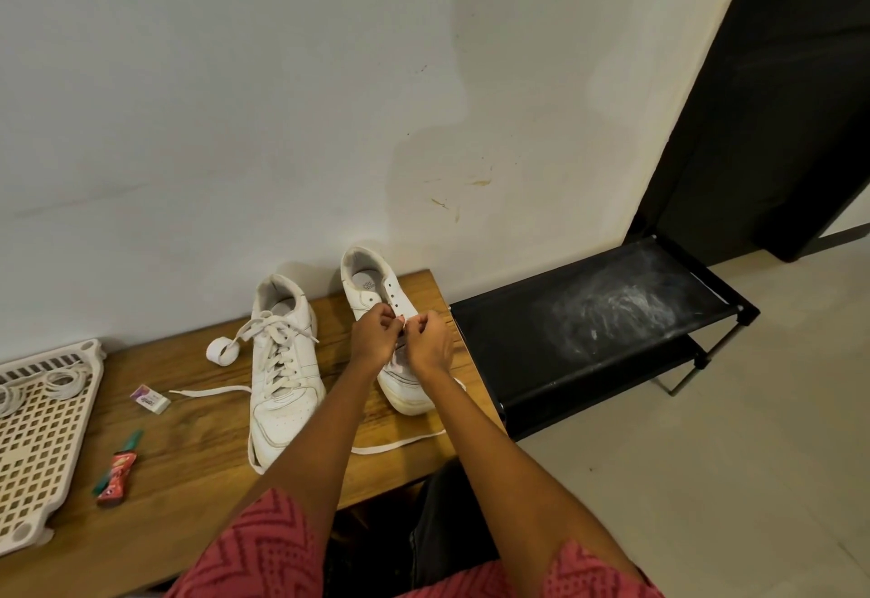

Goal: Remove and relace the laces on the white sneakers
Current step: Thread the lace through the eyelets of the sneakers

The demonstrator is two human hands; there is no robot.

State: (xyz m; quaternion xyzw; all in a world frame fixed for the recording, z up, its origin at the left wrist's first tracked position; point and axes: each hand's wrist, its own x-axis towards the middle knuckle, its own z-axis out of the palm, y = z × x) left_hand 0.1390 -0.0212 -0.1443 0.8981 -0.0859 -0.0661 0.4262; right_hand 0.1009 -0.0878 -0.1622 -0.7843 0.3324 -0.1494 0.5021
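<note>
Two white sneakers stand on a wooden table [188,447], toes toward me. The left sneaker [282,362] is laced, and its loose lace end [207,392] trails to the left. The right sneaker [376,296] shows bare eyelets near its opening. My left hand [374,331] and my right hand [430,338] meet over its middle, and both pinch its white lace [401,320]. A slack length of that lace [400,444] runs across the table in front of the toe. The hands hide the lower eyelets.
A white perforated tray [42,432] holding coiled white rings lies at the left. Near it are an eraser [151,399], a red and green tube [117,472] and a white tape roll [222,351]. A black shoe rack [588,329] adjoins the table's right end, against the wall.
</note>
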